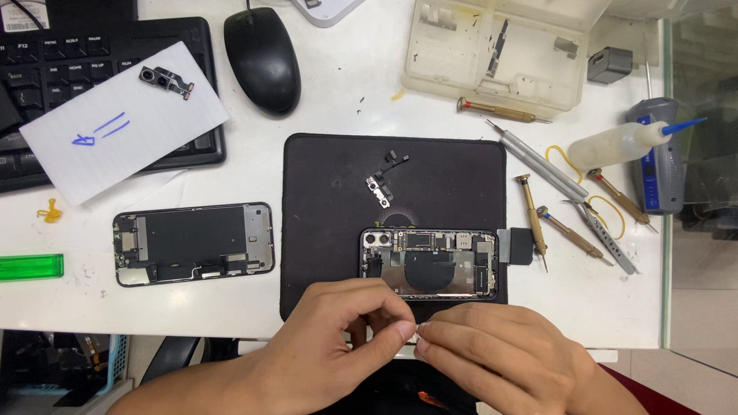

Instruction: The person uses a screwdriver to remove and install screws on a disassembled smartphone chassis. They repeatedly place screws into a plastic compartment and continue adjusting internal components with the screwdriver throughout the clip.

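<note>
An opened phone body (pixel 430 261) with bare circuit boards lies on a black work mat (pixel 323 200). Just below it, at the table's front edge, my left hand (pixel 338 350) and my right hand (pixel 492 350) meet fingertip to fingertip. Both pinch something tiny between thumb and forefinger; it is too small to identify. Small flex parts (pixel 382 181) lie on the mat above the phone.
A detached phone screen (pixel 194 244) lies left of the mat. Screwdrivers and tweezers (pixel 573 207) are scattered to the right, near a squeeze bottle (pixel 615 144). A mouse (pixel 262 58), keyboard (pixel 46 77), paper sheet (pixel 123 123) carrying a camera module (pixel 165 82), and parts tray (pixel 500 50) sit behind.
</note>
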